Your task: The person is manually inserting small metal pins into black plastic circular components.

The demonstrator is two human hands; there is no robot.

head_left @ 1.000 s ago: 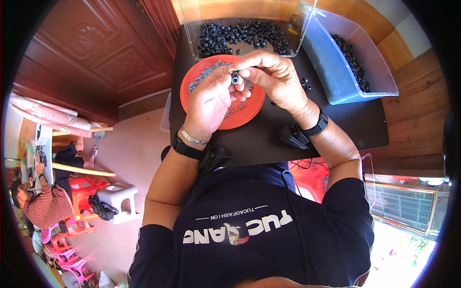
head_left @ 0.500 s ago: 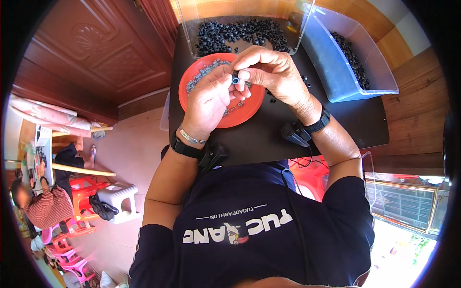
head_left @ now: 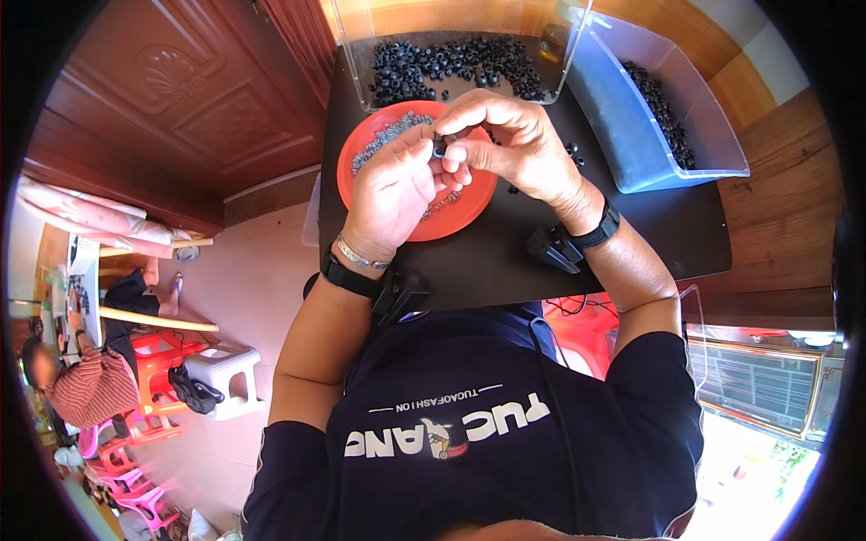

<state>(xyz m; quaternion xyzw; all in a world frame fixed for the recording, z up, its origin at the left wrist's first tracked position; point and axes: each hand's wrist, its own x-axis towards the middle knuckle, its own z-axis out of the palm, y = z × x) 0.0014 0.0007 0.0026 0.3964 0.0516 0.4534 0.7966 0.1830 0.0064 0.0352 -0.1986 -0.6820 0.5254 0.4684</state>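
- In the head view, the left hand [head_left: 388, 194] was half curled with its palm turned upward, thumb and fingertips drawn in on a small black piece [head_left: 439, 144].
- The right hand [head_left: 514, 149] reached in from the other side, its forefinger arched and its thumb bent, both tips closed on the same piece; the fingers partly hid it.
- That piece sat between the two sets of fingertips, above a round red dish [head_left: 451, 225].
- Small grey parts [head_left: 388, 140] lay spread in the dish, partly covered by the hands.
- Beyond the dish, a clear box [head_left: 577, 50] held a heap of black parts [head_left: 442, 68].
- To the right stood a translucent bluish bin [head_left: 622, 126] with more black parts inside, along its far side.
- A few loose black pieces [head_left: 575, 153] lay between the right hand and the bin, on the dark table [head_left: 667, 234].
- Each wrist wore a black strap; a metal bracelet [head_left: 361, 255] circled the left one.
- Far left, a person in a striped top [head_left: 95, 388] sat near stools [head_left: 225, 374].
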